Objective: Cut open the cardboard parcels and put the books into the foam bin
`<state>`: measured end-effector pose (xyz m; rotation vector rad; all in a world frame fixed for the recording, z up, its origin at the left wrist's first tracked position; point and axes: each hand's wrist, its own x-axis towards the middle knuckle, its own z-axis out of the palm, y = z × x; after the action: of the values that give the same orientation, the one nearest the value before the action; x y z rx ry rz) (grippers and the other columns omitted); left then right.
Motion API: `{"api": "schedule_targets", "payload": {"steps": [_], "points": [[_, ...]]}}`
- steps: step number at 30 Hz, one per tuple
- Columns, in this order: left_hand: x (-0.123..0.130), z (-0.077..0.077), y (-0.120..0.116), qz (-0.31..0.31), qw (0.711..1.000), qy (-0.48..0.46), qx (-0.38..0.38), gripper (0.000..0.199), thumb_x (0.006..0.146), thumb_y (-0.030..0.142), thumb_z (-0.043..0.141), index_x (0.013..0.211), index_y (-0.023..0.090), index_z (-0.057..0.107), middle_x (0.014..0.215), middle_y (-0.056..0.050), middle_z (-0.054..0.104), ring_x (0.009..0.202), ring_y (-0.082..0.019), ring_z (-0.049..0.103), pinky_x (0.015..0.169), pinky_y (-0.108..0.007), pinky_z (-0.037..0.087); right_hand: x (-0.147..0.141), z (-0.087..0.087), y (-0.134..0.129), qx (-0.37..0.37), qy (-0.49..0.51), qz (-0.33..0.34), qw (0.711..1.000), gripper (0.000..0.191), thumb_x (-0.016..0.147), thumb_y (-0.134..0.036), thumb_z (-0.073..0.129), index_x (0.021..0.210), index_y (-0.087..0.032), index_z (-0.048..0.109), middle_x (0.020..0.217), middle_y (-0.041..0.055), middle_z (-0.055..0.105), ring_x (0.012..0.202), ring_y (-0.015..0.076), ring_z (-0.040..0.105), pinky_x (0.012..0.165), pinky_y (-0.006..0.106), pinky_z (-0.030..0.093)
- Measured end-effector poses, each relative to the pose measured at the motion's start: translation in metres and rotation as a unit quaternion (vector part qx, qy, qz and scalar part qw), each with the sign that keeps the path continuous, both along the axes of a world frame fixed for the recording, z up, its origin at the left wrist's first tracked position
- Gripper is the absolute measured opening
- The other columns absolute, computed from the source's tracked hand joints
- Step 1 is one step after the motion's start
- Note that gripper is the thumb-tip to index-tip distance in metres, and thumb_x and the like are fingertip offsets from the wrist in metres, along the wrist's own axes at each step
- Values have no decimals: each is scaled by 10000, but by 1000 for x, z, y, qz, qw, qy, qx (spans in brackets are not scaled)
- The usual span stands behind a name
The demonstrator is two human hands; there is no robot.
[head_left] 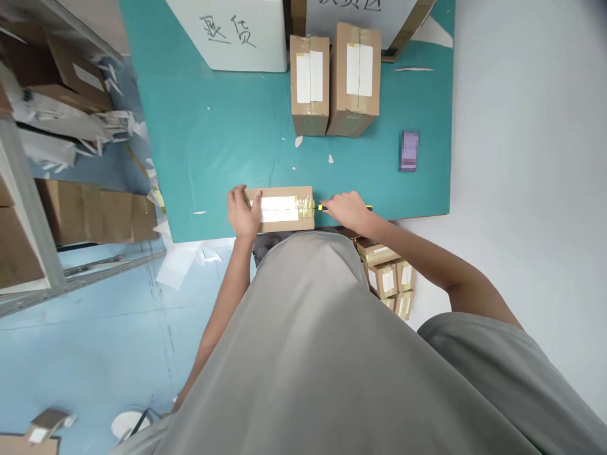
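A taped cardboard box (pixel 281 227) with a white label lies at the near edge of the green table (pixel 218 139). My left hand (pixel 243 212) grips its left end, with the thumb on top and the fingers round the far side. In my closed right hand (pixel 348 208) is a yellow and black utility knife (pixel 321 207). Its tip points left and meets the taped right end of the box; how deep the blade sits cannot be made out.
Two taller labelled boxes (pixel 310 120) (pixel 355 120) stand farther back. Behind them are a white bin (pixel 251 54) and another container. A phone (pixel 409 151) lies at right. Paper scraps dot the table. More boxes (pixel 382 278) are stacked below the edge; a shelf (pixel 54 221) stands left.
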<state>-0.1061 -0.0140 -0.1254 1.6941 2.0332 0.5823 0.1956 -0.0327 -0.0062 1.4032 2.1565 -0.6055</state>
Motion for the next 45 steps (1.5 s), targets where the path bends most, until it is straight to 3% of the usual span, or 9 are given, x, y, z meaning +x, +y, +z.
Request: {"api": "schedule_targets", "payload": {"steps": [13,19,22,26,31,34,38,41,45], "points": [[-10,7,0,-9,1000,-20,-17,531,1036,550,599,1446,215,637,1453,-184,615,1324,-343,613,1123,-436,476,15,-8,-8,20,46,-38,998,300,1095,-386,550,1245,-286,790,1142,176,822,996,327,787,764,344,439],[-37,9,9,12,998,-51,-24,537,1039,543,569,1450,206,648,1460,-174,625,1330,-319,619,1151,-417,469,26,-13,1,33,177,-103,978,261,1013,-407,661,1183,-315,835,997,134,840,925,315,780,744,335,453],[-60,6,11,58,995,-76,-39,570,1064,550,490,1490,196,621,1483,-168,627,1384,-299,599,1199,-401,436,33,-31,13,6,313,-179,932,325,972,-513,678,1145,-292,840,854,66,823,820,287,758,687,311,448],[-81,0,9,114,989,-74,-49,642,1076,582,401,1536,169,578,1520,-201,613,1425,-319,583,1206,-434,438,22,-72,25,-52,432,-348,830,459,845,-642,754,857,-184,765,594,-17,673,605,202,669,595,259,439],[-76,0,3,158,985,-56,-41,656,1066,610,388,1515,175,590,1476,-208,643,1387,-337,615,1170,-460,472,-21,-109,25,-116,479,-417,764,455,720,-601,880,740,-190,689,483,-49,589,491,153,592,509,229,420],[-57,3,7,161,985,-47,-35,651,1051,618,428,1489,170,603,1433,-218,653,1346,-343,636,1148,-469,489,-35,-114,29,-108,516,-455,718,396,732,-520,905,835,-184,723,535,-40,624,497,153,610,497,230,457],[-36,6,17,151,987,-39,-27,609,1013,630,518,1432,205,642,1387,-193,671,1328,-344,636,1167,-482,468,-24,-114,36,-70,495,-549,670,336,794,-444,867,944,-199,693,636,-47,650,518,139,640,485,214,492],[-39,8,20,158,986,-44,-30,540,1032,582,496,1388,213,664,1361,-182,693,1317,-330,647,1154,-472,479,-13,-115,33,-83,475,-580,657,326,838,-475,829,916,-208,659,633,-41,634,483,126,615,449,211,487],[-56,12,18,173,982,-58,-39,495,1060,523,441,1375,208,659,1344,-175,726,1287,-317,674,1108,-473,513,-23,-117,18,-136,491,-563,651,359,779,-484,881,813,-205,658,631,-9,661,465,139,611,422,237,495]]}}
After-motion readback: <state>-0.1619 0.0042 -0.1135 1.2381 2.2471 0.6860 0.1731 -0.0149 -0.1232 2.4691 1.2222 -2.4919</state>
